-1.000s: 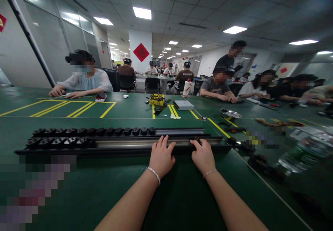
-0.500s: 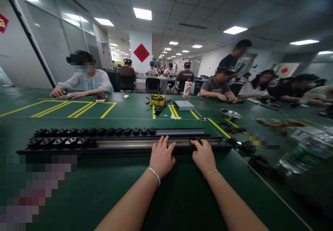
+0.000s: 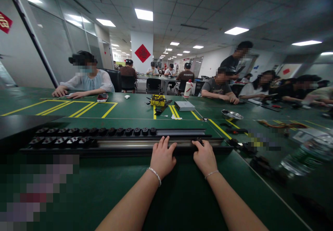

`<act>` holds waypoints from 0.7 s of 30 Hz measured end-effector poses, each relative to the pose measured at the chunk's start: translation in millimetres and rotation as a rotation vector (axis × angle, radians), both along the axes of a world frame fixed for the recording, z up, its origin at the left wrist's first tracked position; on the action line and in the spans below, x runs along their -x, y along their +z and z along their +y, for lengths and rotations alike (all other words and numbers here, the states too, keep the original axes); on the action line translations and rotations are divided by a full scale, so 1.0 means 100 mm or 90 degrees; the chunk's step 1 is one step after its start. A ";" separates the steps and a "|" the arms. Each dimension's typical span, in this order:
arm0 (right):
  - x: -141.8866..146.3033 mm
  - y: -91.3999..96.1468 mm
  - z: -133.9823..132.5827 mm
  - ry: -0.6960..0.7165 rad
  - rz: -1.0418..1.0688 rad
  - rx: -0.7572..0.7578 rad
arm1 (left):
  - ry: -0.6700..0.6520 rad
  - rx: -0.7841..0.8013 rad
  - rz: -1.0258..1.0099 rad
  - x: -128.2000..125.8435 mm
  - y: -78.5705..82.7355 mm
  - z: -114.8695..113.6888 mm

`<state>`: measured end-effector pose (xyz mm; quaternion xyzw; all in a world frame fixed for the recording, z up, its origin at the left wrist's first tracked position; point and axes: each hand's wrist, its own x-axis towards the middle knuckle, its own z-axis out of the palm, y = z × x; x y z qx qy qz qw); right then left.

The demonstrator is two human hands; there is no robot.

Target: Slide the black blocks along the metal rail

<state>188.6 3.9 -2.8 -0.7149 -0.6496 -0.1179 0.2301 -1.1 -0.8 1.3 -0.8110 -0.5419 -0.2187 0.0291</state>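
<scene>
The left hand (image 3: 162, 159) rests, fingers apart, on the long black rail with a silvery channel (image 3: 127, 143); at the right hand's (image 3: 205, 158) fingertips, a small black part (image 3: 199, 140) is mostly hidden, grip unclear. Far beyond the fingers, a brown shirt (image 3: 184, 73) reads "PUMPKIN".

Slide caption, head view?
Left hand on the near black rail, right hand at a small black part.

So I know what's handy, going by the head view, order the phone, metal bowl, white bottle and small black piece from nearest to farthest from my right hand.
1. Small black piece: at the fingertips of your right hand.
2. Metal bowl: ahead, to the right.
3. White bottle: farther ahead, slightly left.
4. Phone: well to the left, across the table.
</scene>
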 end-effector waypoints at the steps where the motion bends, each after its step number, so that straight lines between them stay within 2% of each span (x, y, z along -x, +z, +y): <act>1: 0.00 0.00 0.00 0.000 0.000 0.000 | 0.000 -0.001 0.000 0.00 0.00 0.00; 21: 0.02 0.04 -0.03 -0.010 -0.017 0.005 | 0.003 0.007 0.004 0.00 0.03 -0.02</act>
